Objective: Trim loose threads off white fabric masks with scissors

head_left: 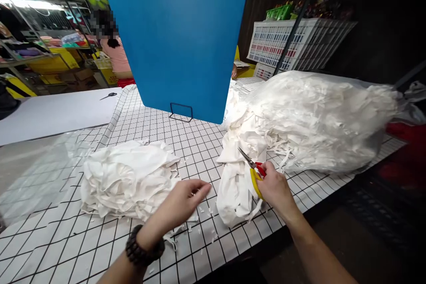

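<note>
My right hand is wrapped round scissors with one red and one yellow handle, their slim blades pointing up and left. Beneath the blades lies a white cloth piece with straps, on the gridded tabletop. To its left, my left hand hovers over the table, thumb and fingertips pinched together. Whether anything small is between them is hidden. A dark beaded bracelet circles that wrist. Left of this hand sits a loose heap of white cloth pieces.
A big clear plastic bag stuffed with white cloth fills the right side. A blue upright board stands behind on a wire stand. Small white scraps dot the table. Black scissors lie back left. A person sits behind the board.
</note>
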{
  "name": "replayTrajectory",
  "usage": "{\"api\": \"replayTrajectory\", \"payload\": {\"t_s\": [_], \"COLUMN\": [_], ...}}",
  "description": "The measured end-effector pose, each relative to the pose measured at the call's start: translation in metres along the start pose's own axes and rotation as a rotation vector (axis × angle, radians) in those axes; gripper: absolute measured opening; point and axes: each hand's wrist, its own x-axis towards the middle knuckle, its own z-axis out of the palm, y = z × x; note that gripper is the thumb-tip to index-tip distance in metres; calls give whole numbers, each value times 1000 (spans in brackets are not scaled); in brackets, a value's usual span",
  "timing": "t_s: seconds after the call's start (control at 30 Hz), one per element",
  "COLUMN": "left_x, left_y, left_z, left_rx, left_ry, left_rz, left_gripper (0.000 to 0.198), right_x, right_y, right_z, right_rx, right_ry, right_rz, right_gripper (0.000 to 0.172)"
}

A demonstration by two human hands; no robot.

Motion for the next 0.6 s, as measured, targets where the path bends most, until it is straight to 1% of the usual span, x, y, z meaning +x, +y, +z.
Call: {"api": "replayTrajectory", "payload": {"t_s": [0.03, 0.07, 0.13, 0.17, 0.27, 0.3, 0.37, 0.4, 0.47, 0.53, 0.6], "left_x": [4, 7, 15, 19, 35, 42, 57, 64, 77, 85, 87], "left_y": [4, 6, 5, 3, -3, -4, -4, -3, 2, 9, 14], "left_z": [11, 20, 35, 41, 57, 62, 72, 76, 85, 90, 92], "left_rx": [-50, -77, -125, -194, -524, -619, -736, -775, -881, -978, -1099], "left_ry": [-91, -137, -153, -161, -230, -250, -270, -272, -278, -289, -292], "left_rz": [-3, -7, -15, -40, -200, -254, -324, -342, -379, -392, -402], "left_gripper": [36, 36, 35, 33, 29, 28, 28, 28, 28, 29, 26], "right_x": [2, 4, 8, 10, 10, 8, 0, -6, -24, -46, -67], "right_y": [2, 5, 14, 20, 32, 33, 30, 25, 13, -3, -17], "right_z": [-3, -5, -8, -9, -12, -15, -21, -24, -28, -29, -26], "right_rx": [-32, -55, -72, -74, -71, -62, -35, 17, 228, 508, 633], "right_ry": [2, -4, -16, -10, 18, 26, 39, 41, 5, -103, -239], "right_rz": [-5, -5, 12, 25, 66, 75, 78, 71, 18, -83, -171], "right_gripper": [14, 15, 15, 15, 13, 13, 12, 12, 14, 18, 18]}}
